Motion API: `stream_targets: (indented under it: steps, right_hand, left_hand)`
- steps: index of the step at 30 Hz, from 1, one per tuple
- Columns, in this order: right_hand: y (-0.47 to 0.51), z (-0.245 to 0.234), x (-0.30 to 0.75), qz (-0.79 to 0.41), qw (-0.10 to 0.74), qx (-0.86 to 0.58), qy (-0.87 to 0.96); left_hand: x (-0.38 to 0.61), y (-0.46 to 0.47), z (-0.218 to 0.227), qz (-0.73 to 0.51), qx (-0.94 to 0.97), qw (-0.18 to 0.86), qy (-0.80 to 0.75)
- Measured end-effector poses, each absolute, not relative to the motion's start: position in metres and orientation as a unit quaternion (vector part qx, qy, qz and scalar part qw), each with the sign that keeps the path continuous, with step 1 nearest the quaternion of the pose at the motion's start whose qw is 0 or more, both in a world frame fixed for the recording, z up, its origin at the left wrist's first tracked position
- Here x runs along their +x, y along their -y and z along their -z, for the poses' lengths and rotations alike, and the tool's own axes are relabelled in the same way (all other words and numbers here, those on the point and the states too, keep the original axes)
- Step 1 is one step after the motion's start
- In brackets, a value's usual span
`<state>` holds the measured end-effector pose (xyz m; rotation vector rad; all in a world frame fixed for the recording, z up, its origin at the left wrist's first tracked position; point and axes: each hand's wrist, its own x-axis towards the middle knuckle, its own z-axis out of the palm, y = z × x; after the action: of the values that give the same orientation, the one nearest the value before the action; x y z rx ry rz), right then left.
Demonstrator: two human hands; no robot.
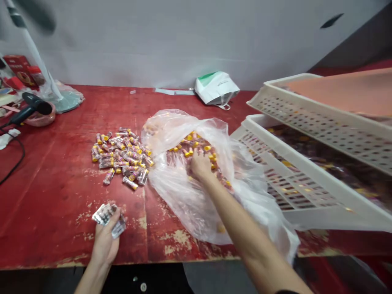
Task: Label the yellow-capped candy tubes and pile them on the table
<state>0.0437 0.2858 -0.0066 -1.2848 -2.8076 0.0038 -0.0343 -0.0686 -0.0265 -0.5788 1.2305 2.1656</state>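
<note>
My left hand (105, 245) is closed on a few flat, silvery printed packets (119, 230) above the front part of the table, thumb on top. My right hand (200, 165) reaches into an open clear plastic bag (183, 220) and touches the small clear tubes with yellow caps (192, 143) inside it. Its fingertips are partly buried among the tubes and blurred, so their grip does not show. Left of the bag lies a loose pile of similar yellow-capped tubes (122, 157), with dark purplish contents or wrapping.
On the right, a white perforated crate (294, 188) holds more tubes, with another crate (321, 126) above it. A white and green bag (216, 87) lies by the wall. A hair dryer (33, 107) with a cord and a stand base (65, 102) occupy the left of the red table (55, 171).
</note>
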Motion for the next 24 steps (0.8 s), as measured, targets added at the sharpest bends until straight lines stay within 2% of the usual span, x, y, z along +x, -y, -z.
stream_targets:
  steps: [4,6,8,11,13,16,19,21,24]
  right_hand:
    - [-0.22,0.013,0.059,-0.119,0.108,-0.385,0.909]
    - [-0.164,0.015,0.064,-0.23,0.13,-0.322,0.909]
    - [-0.108,0.018,0.066,-0.485,0.17,-0.21,0.831]
    - [-0.052,0.019,0.062,-0.677,0.208,-0.187,0.681]
    - [-0.035,0.018,0.058,-0.713,0.225,-0.205,0.631]
    - [-0.029,0.02,0.052,-0.708,0.251,-0.215,0.624]
    - [-0.035,0.022,0.056,-0.731,0.239,-0.206,0.605]
    - [-0.043,0.021,0.067,-0.772,0.227,-0.193,0.562]
    - [-0.056,0.015,0.087,-0.784,0.261,-0.192,0.529]
  left_hand:
    - [-0.022,0.048,0.018,-0.827,-0.194,0.29,-0.44]
    - [-0.016,0.04,0.012,-0.839,-0.181,0.285,-0.427]
    - [-0.011,0.036,0.007,-0.846,-0.172,0.279,-0.42]
    - [-0.003,0.038,0.003,-0.85,-0.159,0.266,-0.426]
    - [-0.001,0.042,0.002,-0.851,-0.161,0.252,-0.431]
    - [-0.002,0.046,0.002,-0.852,-0.186,0.224,-0.434]
    - [-0.007,0.047,0.003,-0.847,-0.207,0.204,-0.445]
    - [-0.009,0.047,0.004,-0.844,-0.213,0.204,-0.448]
    - [-0.008,0.048,0.004,-0.841,-0.228,0.228,-0.435]
